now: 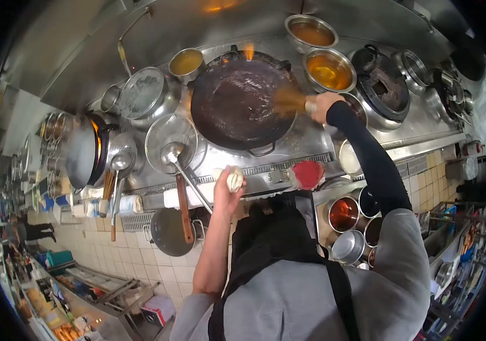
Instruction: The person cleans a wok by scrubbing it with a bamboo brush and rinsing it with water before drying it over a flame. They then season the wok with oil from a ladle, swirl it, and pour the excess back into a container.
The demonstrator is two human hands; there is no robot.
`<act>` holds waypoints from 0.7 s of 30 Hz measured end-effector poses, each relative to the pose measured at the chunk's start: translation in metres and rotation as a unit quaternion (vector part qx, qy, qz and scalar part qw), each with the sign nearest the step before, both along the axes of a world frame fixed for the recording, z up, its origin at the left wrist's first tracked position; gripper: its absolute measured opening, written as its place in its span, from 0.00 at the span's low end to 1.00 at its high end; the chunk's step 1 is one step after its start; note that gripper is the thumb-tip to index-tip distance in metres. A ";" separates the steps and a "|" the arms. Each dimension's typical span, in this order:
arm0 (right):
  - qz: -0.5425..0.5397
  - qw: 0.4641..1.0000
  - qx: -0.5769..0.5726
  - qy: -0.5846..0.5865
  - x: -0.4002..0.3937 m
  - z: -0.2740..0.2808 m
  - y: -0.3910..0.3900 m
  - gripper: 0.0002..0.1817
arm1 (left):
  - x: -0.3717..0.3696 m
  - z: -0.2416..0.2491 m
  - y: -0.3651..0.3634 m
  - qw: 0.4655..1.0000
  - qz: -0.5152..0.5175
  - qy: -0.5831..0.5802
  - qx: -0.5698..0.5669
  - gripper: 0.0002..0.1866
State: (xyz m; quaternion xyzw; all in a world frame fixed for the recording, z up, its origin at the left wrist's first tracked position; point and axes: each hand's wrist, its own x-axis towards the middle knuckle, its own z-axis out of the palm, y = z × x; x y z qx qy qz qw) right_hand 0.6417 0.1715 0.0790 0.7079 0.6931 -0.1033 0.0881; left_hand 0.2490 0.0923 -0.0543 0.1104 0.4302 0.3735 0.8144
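Observation:
My right hand [328,106], below a black sleeve, is closed around the handle of a bamboo wok brush [289,102]. The brush's bristles are smeared by motion over the right side of a large dark wok [220,122]. Wet streaks shine inside the wok, which sits on the burner with a flame [249,52] showing behind its far rim. Closer to my body, my left hand [227,192] is closed on a bunched white cloth [235,180], apart from the wok. A wok handle [262,151] sticks out on the near side.
Bowls of amber liquid [328,69] stand at the back right, beside another burner [382,88]. Left of the wok lie a round strainer [157,133] and a ladle [172,152]. A steaming wok [86,150] stands farther left. A red cloth [306,174] rests on the front edge.

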 end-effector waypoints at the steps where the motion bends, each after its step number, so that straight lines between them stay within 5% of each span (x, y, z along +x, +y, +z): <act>1: -0.049 0.997 0.057 0.027 0.012 -0.002 -0.010 0.24 | 0.014 -0.010 0.008 1.000 -0.018 -0.016 0.004 0.21; 5: -0.191 0.929 0.230 0.217 0.030 -0.065 -0.070 0.30 | 0.083 -0.043 0.035 0.997 -0.029 0.061 -0.042 0.29; 6: -0.187 0.879 0.291 0.328 0.039 -0.123 -0.095 0.34 | 0.099 -0.045 0.041 0.992 -0.021 0.098 -0.073 0.29; 7: -0.271 0.859 0.254 0.352 0.014 -0.129 -0.126 0.36 | 0.110 -0.040 0.046 0.991 0.010 0.097 -0.091 0.22; 8: -0.248 0.831 0.351 0.353 0.004 -0.186 -0.154 0.34 | 0.117 -0.047 0.055 0.988 0.016 0.121 -0.097 0.18; 10: -0.416 0.594 0.239 0.646 -0.041 -0.200 -0.206 0.33 | 0.128 -0.070 0.068 0.979 0.028 0.169 -0.110 0.12; 12: -0.497 0.513 0.211 0.667 -0.071 -0.182 -0.230 0.33 | 0.128 -0.056 0.057 0.977 0.075 0.173 -0.098 0.10; 21: -0.521 0.524 0.101 0.667 -0.043 -0.150 -0.228 0.30 | 0.035 -0.013 0.018 0.977 0.049 0.209 0.015 0.09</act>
